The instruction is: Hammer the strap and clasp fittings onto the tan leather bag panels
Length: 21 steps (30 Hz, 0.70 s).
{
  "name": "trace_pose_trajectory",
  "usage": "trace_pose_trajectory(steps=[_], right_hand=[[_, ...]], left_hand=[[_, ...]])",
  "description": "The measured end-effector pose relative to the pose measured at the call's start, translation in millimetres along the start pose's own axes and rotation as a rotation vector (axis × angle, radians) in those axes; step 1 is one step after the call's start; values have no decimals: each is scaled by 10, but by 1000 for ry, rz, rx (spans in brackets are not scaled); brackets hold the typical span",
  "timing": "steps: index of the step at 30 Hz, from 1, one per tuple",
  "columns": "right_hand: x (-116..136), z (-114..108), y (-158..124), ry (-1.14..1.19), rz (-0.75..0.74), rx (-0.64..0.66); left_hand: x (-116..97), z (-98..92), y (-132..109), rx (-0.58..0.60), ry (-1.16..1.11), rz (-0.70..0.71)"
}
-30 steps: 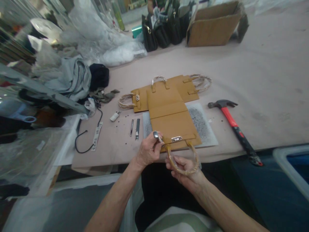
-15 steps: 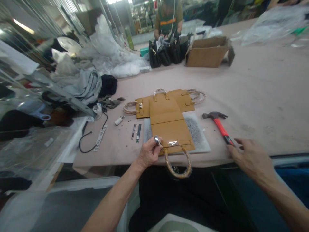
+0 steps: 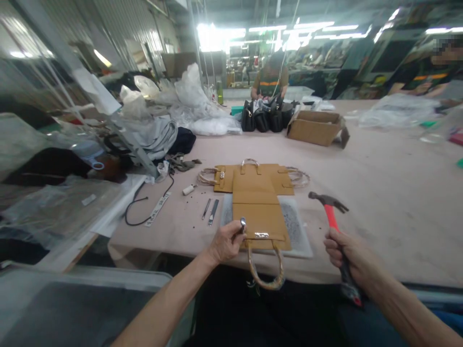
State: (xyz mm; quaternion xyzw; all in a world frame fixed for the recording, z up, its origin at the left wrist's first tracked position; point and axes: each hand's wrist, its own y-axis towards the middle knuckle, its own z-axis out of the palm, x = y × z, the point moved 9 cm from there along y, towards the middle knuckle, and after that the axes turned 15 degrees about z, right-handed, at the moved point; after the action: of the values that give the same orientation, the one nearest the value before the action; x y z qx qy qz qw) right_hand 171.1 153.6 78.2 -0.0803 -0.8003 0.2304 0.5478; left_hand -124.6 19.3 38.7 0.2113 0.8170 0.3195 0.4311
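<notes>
My right hand (image 3: 349,248) is wrapped round the handle of a claw hammer (image 3: 331,215), its head up and away from me. My left hand (image 3: 226,241) pinches a small shiny metal tool (image 3: 242,223) with a rounded top; its lower end is hidden by the fingers. That tool stands over the tan leather bag panel (image 3: 258,217), left of its silver metal plate (image 3: 261,235). The panel's near handle (image 3: 266,284), covered in clear wrap, hangs past the table edge. Under the panel lies a speckled slab (image 3: 294,226); another tan bag piece (image 3: 285,178) lies crosswise behind.
Left of the slab lie two slim tools (image 3: 213,212), a white lighter-like item (image 3: 188,190) and a black cord (image 3: 135,223). Black handbags (image 3: 262,119) and a cardboard box (image 3: 318,127) stand farther back. A co-worker (image 3: 269,79) is across the table; plastic wrap (image 3: 195,91) is heaped at left.
My right hand has closed round the hammer handle and lifted it off the table. The left hand keeps the metal tool at the panel. The camera view has tilted up.
</notes>
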Motion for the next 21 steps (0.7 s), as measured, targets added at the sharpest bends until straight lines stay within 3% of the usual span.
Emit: trace_pose_trajectory(steps=[2,3,7,10,13,16,17,18,21], right_hand=[[127,82,-284,58,-11,-57],[255,113,-442,15,-87,-105],[795,487,-1018,-502,-594,-143],[915,734,-1212,-812,-783,-86],[1118,685,-1386,-806,-862,-154],[1285,453,-1562,-624,-900,-408],[1269,445,-1568,-619,-897,-434],[1223,489,-1533,-656,-882,-406],[1001,739,-1334,-872,-776,-122]], left_hand=[[3,2,-4,-2,-4,1],[3,1,-5,-2,-5,1],[2,-11,-5,-1,7,-10],[4,-20,-1,-1,21,-22],[-6,-26,9,-7,13,-18],[-16,-31,19,-13,8,-5],[-14,-33,20,-13,13,-4],[-8,-29,20,-7,19,-7],[12,-15,15,15,41,-18]])
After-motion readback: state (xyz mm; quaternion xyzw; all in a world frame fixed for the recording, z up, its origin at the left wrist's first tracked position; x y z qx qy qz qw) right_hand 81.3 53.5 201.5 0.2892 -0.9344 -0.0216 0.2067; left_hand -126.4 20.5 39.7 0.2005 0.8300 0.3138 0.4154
